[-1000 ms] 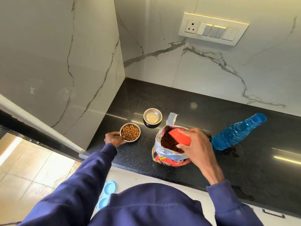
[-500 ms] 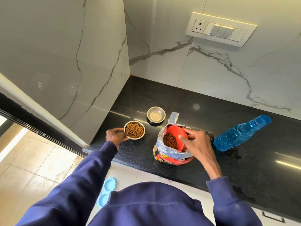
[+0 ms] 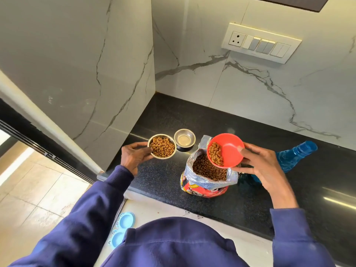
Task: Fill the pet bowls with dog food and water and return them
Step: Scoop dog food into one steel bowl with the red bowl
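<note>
Centre of frame, on a black counter (image 3: 250,205): open kibble bag (image 3: 206,182), upright, top rolled down, brown pellets showing inside. Above its mouth, a red scoop (image 3: 228,150), tilted toward frame left, a small heap of kibble lying in its lower left side; held by the right hand (image 3: 260,166), thumb on the rim, fingers curled beneath. Left of centre, a steel bowl (image 3: 162,146) full of kibble, gripped at its left edge by the left hand (image 3: 134,155), fingers wrapped round the rim. Just right of it and touching or nearly so, a second steel bowl (image 3: 185,139), holding a little pale liquid. Right of frame, behind the right hand, a blue bottle (image 3: 296,155) lying tilted on the counter. Lower left, down on the floor, a blue stand (image 3: 121,228) with two round hollows.
</note>
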Demonstrator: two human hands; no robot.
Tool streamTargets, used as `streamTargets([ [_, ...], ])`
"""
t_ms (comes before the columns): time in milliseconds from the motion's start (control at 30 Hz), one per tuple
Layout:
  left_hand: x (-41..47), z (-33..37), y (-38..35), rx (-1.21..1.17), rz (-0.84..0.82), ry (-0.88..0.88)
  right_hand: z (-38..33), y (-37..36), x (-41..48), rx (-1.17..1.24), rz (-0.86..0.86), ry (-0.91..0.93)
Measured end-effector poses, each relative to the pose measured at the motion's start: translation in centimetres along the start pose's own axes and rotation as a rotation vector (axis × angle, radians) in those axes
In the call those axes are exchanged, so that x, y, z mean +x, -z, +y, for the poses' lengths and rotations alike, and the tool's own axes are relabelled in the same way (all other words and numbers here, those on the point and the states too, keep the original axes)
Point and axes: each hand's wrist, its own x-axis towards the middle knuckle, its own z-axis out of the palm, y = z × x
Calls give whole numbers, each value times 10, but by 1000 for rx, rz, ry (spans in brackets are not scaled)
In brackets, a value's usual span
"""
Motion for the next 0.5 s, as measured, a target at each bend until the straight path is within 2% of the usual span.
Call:
streamTargets([
  [233,-13,19,-16,-63,-91,-43,-44,-54,13,-40,-64,99],
  [500,-20,25,-30,-78,-116,-56,-60,-117,27,-287,-90,262],
])
